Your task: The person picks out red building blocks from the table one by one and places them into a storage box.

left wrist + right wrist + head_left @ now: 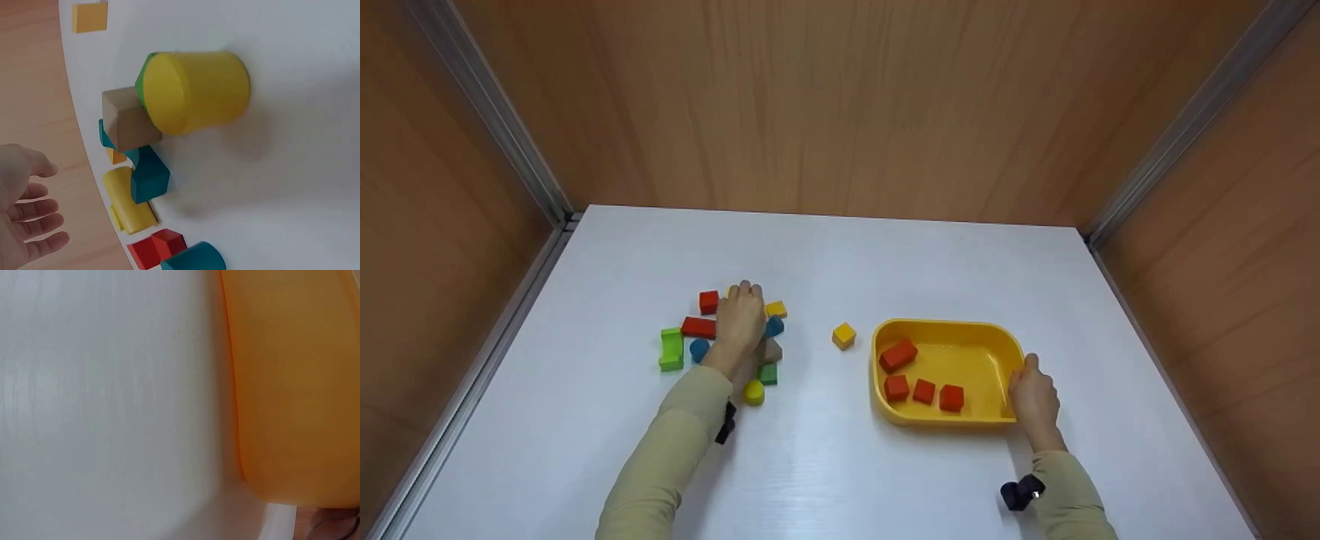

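Observation:
My left hand is over a loose group of coloured wooden blocks at the left of the table, hiding some of them. In the left wrist view its fingers are loosely bent with nothing between them. Near it are a red block, a blue block and a plain wooden block. My right hand grips the right rim of a yellow plastic tray. Several red blocks lie inside the tray, toward its left and front.
A yellow cube lies alone between the group and the tray. At the group's edges are a light green notched block and a yellow cylinder. Wooden panels wall in the white table at the back and sides.

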A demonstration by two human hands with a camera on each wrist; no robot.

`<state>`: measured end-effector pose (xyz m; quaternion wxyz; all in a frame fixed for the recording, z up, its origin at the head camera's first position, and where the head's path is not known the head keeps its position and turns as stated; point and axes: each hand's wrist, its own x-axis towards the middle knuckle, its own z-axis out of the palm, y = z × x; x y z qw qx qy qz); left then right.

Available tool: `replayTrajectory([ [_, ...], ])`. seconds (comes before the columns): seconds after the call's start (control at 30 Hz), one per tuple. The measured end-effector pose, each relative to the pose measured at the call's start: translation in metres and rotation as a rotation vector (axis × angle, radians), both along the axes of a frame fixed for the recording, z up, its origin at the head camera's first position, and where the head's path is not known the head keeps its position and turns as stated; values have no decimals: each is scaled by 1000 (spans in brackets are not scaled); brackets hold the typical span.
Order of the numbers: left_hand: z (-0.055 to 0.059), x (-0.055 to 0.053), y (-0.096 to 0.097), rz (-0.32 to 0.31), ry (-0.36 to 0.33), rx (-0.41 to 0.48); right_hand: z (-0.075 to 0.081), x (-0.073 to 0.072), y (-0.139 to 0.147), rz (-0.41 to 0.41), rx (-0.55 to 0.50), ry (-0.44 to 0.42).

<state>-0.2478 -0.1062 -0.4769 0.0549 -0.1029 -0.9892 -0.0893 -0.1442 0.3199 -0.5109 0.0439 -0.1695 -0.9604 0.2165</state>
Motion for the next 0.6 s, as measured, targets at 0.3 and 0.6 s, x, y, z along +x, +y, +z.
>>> replayTrajectory([
  [0.3,-1,-10,-28,89,39,-6,0,0,0,13,0,-2],
  [0.6,-11,-16,-47,127,-110,69,-2,1,0,34,9,34],
])
